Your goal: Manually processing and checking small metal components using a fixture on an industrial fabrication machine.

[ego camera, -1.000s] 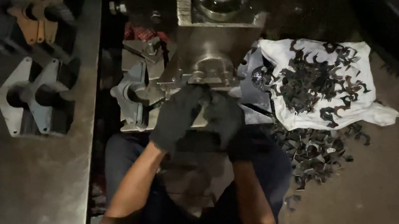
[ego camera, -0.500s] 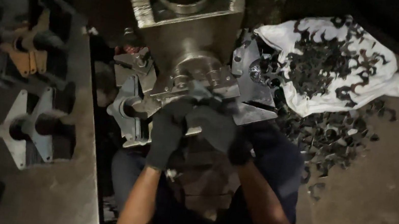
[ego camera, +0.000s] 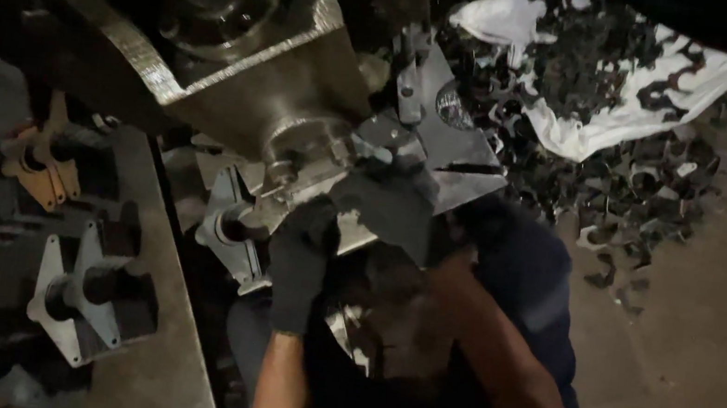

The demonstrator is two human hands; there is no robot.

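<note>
Both hands gloved in black, working close together at the front of a heavy machine block [ego camera: 240, 76]. Left hand [ego camera: 299, 266] is closed around the lower edge of a grey metal part [ego camera: 309, 188] seated against the block's face; fingers wrap under it. Right hand [ego camera: 386, 207] lies on top of the same part, just beside the left; whether it clamps the part or only presses on it cannot be told, the glove is too dark. The part sits between the two hands, touching both.

Room to move: tight above, where the block overhangs the hands. To the left a flat steel bench [ego camera: 145, 372] ends in a straight edge near the left forearm; grey brackets [ego camera: 85, 294] stand on it, well apart from the hands. To the right, an angled metal plate [ego camera: 449, 122] is just beside the right hand. Beyond it, a white cloth [ego camera: 638, 109] on the floor carries a heap of dark metal scraps [ego camera: 589, 56]; more scraps [ego camera: 655, 191] spill onto the bare floor.
</note>
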